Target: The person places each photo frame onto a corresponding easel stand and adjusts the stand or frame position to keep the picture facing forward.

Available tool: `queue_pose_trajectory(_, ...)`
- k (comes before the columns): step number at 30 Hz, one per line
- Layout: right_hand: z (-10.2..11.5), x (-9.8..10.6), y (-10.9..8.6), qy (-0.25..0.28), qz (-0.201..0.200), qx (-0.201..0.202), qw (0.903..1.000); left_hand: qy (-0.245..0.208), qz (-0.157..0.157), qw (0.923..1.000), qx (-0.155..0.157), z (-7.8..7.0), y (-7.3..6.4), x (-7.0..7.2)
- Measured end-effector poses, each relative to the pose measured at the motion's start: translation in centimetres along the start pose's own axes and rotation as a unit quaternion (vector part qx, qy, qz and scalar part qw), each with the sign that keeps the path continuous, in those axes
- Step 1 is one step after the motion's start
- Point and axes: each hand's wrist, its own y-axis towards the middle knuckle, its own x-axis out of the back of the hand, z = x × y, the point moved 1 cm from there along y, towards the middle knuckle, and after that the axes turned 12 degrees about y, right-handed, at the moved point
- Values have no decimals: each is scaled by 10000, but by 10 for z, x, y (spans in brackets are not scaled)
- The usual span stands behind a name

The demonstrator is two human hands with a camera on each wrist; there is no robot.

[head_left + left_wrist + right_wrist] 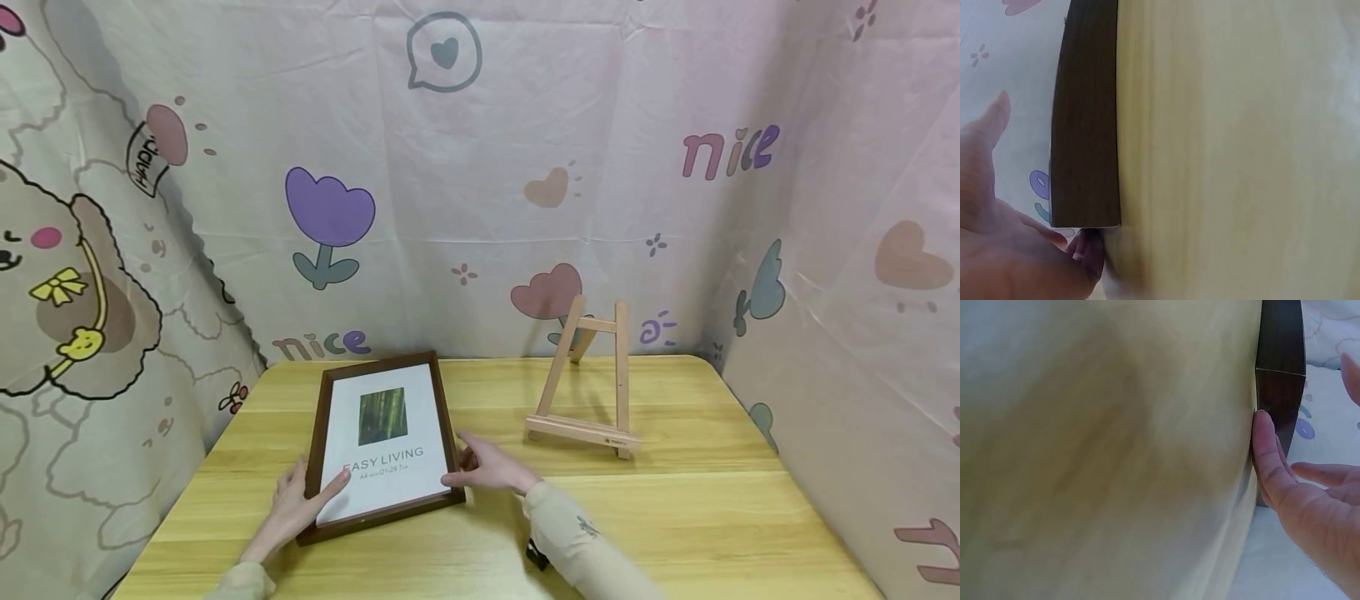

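A brown picture frame (pixel 381 521) lies face up on the table, slightly turned. Its white insert (pixel 386 492) carries a small green forest picture and the words "EASY LIVING". By the frame's lower left side is my left hand (pixel 295 502), its thumb stretched out over the face. In the left wrist view, that thumb (pixel 994 119) stands apart from the surface while fingers sit close to the frame's side. My right hand (pixel 491 467) is at the right side. The right wrist view shows its extended fingers (pixel 1266 447) against the dark side (pixel 1277 394), thumb raised away.
A small wooden tabletop easel (pixel 581 429) stands at the back right, its ledge facing forward. The wood-grain table (pixel 720 500) ends at a patterned cloth backdrop (pixel 465 208), which also hangs along both sides. A small black object (pixel 536 554) shows under the right sleeve.
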Motion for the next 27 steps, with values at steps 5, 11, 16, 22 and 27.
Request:
queue_pose_trajectory(5, -1, -2, 4, -199, 34, -218, 9996, -62, 74, 9999, 28, 5, 0, -1)
queue_pose_trajectory(11, -2, -3, 8, -35, 193, -434, 9989, -18, 263, 9994, -212, 12, -1, 0)
queue_pose_trajectory(16, 0, -5, 8, -148, 253, -555, 9980, 88, 318, 9983, -484, 17, 0, 1)
queue_pose_trajectory(22, 1, -4, 10, -190, 397, -514, 9977, 214, 371, 9960, -786, 22, -1, 4)
queue_pose_trajectory(27, 3, -5, 9, -145, 540, -443, 9975, 58, 567, 9917, -1150, 27, -3, 8)
